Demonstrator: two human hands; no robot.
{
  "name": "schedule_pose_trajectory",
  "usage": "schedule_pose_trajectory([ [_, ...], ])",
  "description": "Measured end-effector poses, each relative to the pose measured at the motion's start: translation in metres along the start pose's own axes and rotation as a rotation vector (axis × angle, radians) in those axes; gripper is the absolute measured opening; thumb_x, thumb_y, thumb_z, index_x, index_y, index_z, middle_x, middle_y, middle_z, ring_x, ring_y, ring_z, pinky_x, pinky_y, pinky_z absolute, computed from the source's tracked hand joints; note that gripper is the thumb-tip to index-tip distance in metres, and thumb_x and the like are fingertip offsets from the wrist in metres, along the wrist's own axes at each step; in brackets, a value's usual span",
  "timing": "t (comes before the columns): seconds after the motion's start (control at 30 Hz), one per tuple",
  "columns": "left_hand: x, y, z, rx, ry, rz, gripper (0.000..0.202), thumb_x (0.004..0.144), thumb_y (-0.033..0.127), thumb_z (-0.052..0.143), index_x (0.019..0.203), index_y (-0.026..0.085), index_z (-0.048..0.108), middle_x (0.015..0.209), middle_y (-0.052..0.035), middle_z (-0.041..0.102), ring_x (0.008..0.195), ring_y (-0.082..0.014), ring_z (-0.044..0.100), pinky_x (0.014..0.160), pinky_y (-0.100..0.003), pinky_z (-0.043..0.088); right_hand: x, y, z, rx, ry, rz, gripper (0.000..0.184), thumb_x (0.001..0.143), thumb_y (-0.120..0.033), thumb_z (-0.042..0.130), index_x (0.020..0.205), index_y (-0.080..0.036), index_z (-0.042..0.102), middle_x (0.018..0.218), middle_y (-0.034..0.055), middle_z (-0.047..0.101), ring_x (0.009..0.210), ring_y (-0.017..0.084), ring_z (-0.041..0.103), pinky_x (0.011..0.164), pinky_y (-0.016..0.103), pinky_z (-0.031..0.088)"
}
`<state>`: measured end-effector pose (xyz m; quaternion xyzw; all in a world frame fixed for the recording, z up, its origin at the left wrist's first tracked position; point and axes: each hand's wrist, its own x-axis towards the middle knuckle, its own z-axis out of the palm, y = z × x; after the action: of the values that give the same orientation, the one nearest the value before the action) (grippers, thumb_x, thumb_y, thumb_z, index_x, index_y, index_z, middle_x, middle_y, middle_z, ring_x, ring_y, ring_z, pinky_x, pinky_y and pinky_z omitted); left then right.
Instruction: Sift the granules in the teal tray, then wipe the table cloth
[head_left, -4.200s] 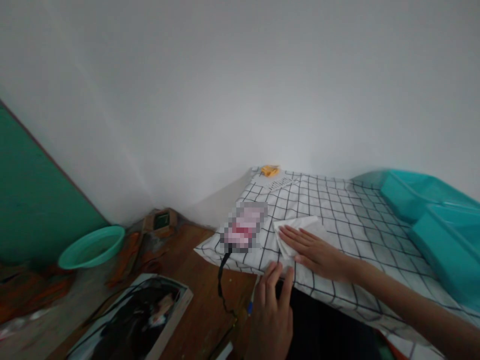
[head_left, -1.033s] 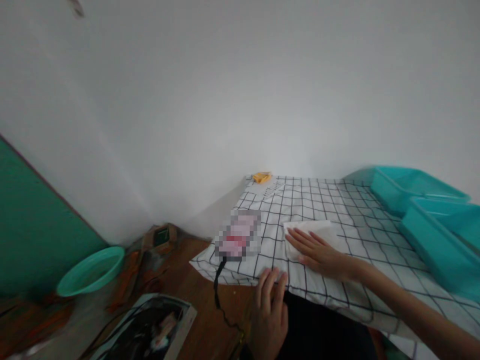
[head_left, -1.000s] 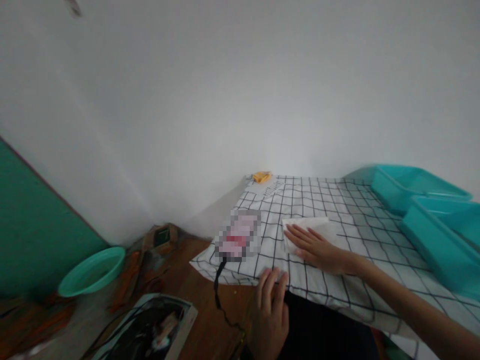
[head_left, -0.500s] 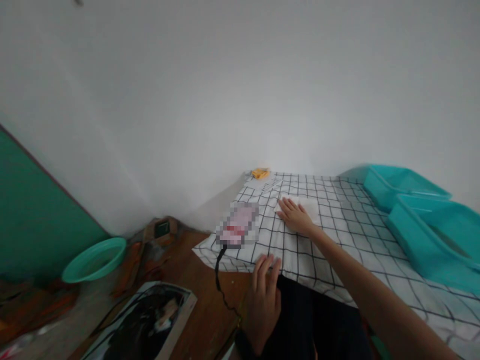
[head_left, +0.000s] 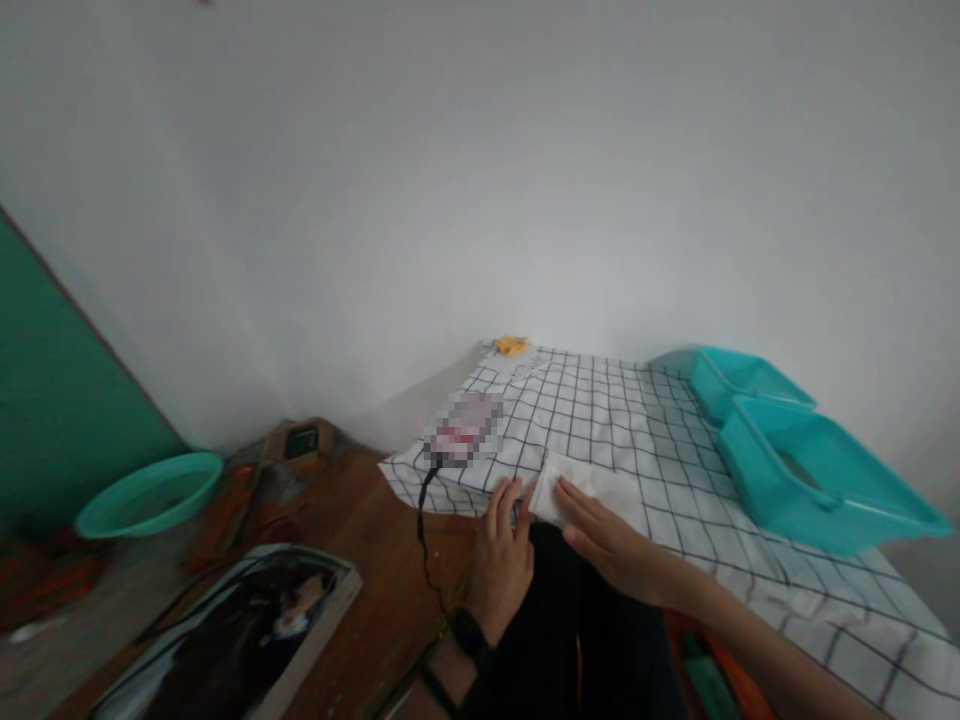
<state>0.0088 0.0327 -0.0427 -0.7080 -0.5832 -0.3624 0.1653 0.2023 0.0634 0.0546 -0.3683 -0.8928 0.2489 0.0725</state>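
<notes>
My right hand [head_left: 600,535] lies flat on a white tissue [head_left: 626,490], fingers stretched out, at the near edge of a white tablecloth with a black grid [head_left: 592,400]. Part of the tissue is hidden under that hand. Close to the tissue's left corner, my left hand [head_left: 502,555] rests with fingers extended at the cloth's front edge, a black band on its wrist. Whether its fingertips touch the tissue I cannot tell. A blurred-out pinkish flat object [head_left: 465,428] with a black cord [head_left: 422,525] lies to the left on the cloth.
Two turquoise plastic baskets [head_left: 787,495] stand on the right of the table against the wall. A small yellow item [head_left: 512,346] lies at the far left corner. A green basin [head_left: 150,495] and a picture-covered box [head_left: 247,630] are at lower left.
My right hand and the tissue under it have moved toward me, from mid-table to the near edge, close to my left hand. The camera view has shifted slightly.
</notes>
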Motion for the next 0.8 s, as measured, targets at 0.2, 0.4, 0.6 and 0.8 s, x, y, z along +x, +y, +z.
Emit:
schedule_pose_trajectory([
  [0.2,-0.005,-0.004,0.002,0.009,0.001,0.019,0.033,0.084,0.001,0.049,0.11,0.013,0.066,0.149,-0.0147,0.049,0.144,-0.0304,0.04,0.112,-0.05,0.048,0.027,-0.017,0.009,-0.145,0.087,0.003,0.063,0.106,-0.045,0.026,0.163,-0.021,0.016,0.168,0.0092,0.007,0.155,0.025,0.004,0.124,0.053,0.016],
  [0.4,-0.007,-0.004,-0.005,0.017,-0.048,0.008,0.045,0.078,-0.003,0.049,0.116,0.016,0.062,0.153,-0.0119,0.047,0.147,-0.0284,0.037,0.111,-0.049,0.05,0.055,-0.002,0.007,-0.274,0.052,-0.046,0.059,0.107,-0.044,0.02,0.163,-0.025,0.015,0.168,0.0073,0.013,0.154,0.023,0.006,0.123,0.056,0.014],
  [0.6,-0.007,0.0,-0.002,-0.036,-0.003,-0.029,0.049,0.08,-0.002,0.047,0.124,0.018,0.059,0.149,-0.01,0.049,0.145,-0.0261,0.039,0.109,-0.046,0.051,0.065,0.012,-0.01,-0.289,-0.067,-0.106,0.061,0.107,-0.049,0.018,0.163,-0.028,0.008,0.168,0.0038,0.008,0.154,0.022,0.005,0.123,0.054,0.012],
  [0.8,-0.004,-0.001,-0.003,-0.117,0.003,-0.062,0.053,0.084,0.0,0.047,0.133,0.019,0.054,0.14,-0.0094,0.055,0.142,-0.0254,0.04,0.111,-0.045,0.048,0.091,0.022,-0.015,-0.345,-0.043,-0.137,0.06,0.107,-0.048,0.017,0.163,-0.031,0.005,0.169,0.0019,0.008,0.154,0.021,0.007,0.124,0.052,0.014],
])
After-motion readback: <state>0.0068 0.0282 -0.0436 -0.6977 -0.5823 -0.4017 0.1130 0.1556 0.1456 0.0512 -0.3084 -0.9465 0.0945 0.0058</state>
